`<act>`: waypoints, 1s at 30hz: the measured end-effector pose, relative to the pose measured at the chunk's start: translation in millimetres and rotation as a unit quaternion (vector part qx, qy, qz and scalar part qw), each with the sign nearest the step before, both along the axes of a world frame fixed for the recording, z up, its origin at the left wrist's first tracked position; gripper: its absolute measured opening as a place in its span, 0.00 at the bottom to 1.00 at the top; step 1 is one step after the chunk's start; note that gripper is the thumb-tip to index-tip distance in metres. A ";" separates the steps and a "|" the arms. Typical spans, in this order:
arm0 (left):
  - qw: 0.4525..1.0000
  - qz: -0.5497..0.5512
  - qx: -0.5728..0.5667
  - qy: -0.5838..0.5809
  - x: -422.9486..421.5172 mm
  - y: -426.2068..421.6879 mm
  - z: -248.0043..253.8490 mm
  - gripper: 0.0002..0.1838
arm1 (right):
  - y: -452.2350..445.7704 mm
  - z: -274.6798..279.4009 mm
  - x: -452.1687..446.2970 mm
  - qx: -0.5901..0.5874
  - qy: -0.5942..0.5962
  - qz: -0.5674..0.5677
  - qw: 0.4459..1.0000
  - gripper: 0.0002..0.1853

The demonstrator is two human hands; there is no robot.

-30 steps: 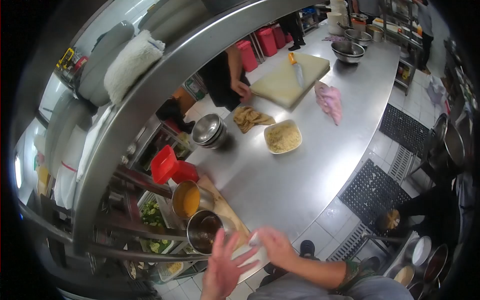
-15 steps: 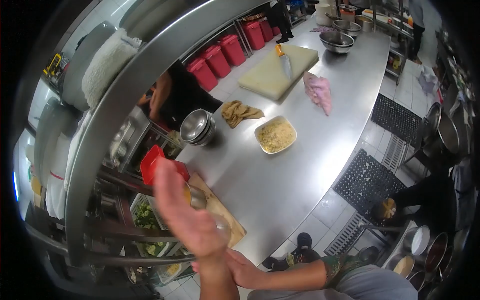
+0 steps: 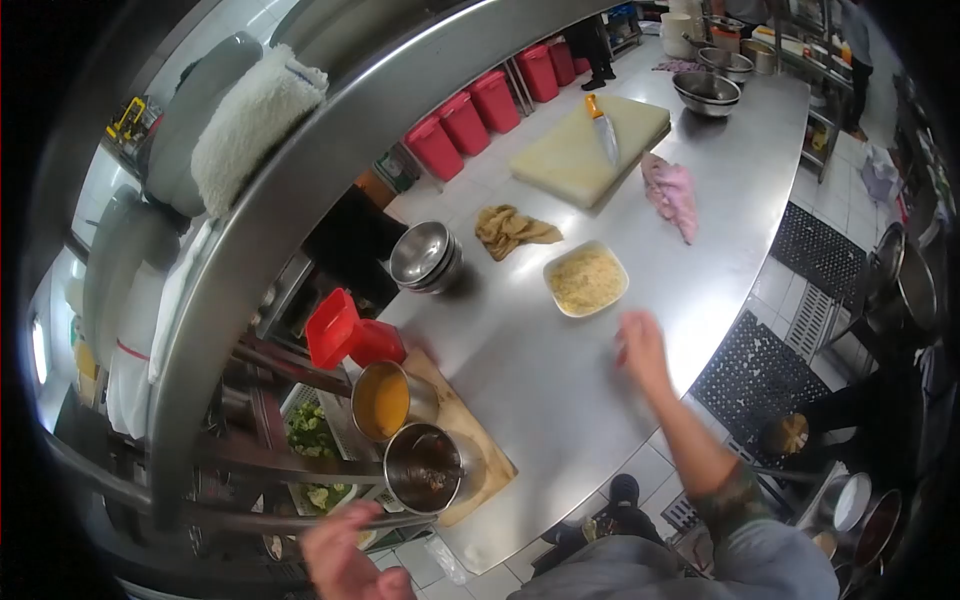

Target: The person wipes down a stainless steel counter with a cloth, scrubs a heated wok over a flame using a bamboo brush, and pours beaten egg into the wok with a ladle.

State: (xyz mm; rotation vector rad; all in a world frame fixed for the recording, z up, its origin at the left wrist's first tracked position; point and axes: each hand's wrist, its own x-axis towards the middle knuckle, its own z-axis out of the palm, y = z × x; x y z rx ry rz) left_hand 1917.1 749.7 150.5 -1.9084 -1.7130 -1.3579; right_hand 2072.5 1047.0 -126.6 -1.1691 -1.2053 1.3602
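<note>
My right hand [image 3: 642, 348] hangs over the steel table [image 3: 560, 370], just below and right of a white square bowl [image 3: 586, 280] of pale yellow shredded food. Its fingers look bent but are blurred, and I see no object in them. Low at the left, my left hand [image 3: 350, 555] has thumb and fingers apart, with nothing between them. Above it, a steel pot of dark sauce [image 3: 424, 468] and a pot of orange liquid [image 3: 384, 400] stand by a wooden board [image 3: 495, 470].
A cutting board [image 3: 570, 165] bears a knife [image 3: 606, 130]. Around it lie a brown cloth [image 3: 512, 232] and a pink cloth [image 3: 672, 195]. Stacked steel bowls [image 3: 424, 255] and a red container [image 3: 332, 328] stand left. A steel shelf [image 3: 230, 260] crosses the upper left. A dark-clothed person [image 3: 350, 240] is beyond the table.
My hands were together near the pots and have separated. The right one has moved up toward the white bowl, the left down and left. The person across the table has shifted.
</note>
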 end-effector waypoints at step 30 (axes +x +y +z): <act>0.924 0.128 -0.351 -0.084 3.6 61.1 -229.9 0.15 | -123.4 -5.1 3.2 -0.024 -0.233 0.207 0.950 0.17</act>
